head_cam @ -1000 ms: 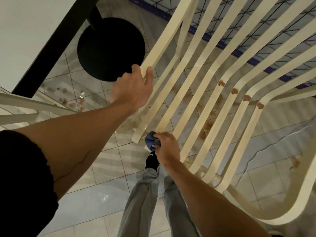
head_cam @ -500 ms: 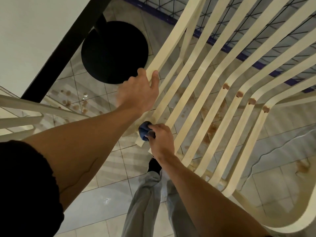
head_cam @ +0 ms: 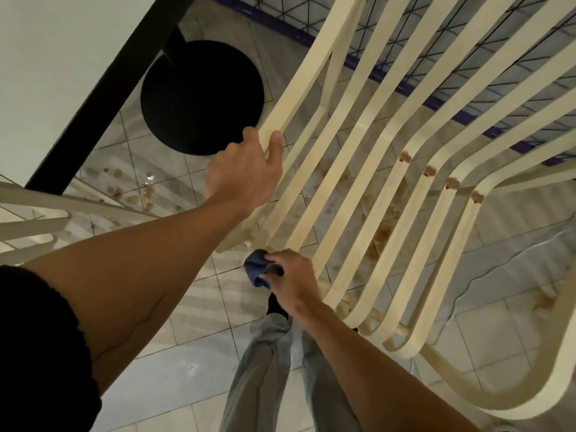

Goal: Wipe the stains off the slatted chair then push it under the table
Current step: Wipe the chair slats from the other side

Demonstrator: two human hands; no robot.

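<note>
The cream slatted chair [head_cam: 367, 169] fills the right half of the head view, seen from above. Brown stains [head_cam: 430, 171] dot several slats where they bend at the right. My left hand [head_cam: 246, 173] grips the outermost left slat, thumb on one side and fingers on the other. My right hand [head_cam: 293, 282] holds a bunched blue cloth [head_cam: 255, 269] against the near ends of the left slats. The white table [head_cam: 62, 67] with its black edge lies at the upper left.
The table's round black base [head_cam: 202, 98] stands on the tiled floor just left of the chair. Brown spots and wet marks lie on the tiles beneath the slats. Another cream chair frame [head_cam: 34, 210] juts in at the left. My legs [head_cam: 274, 369] stand below.
My right hand has slid the cloth a little left and farther along the slat ends. My left hand keeps its grip on the same slat. The view has shifted slightly.
</note>
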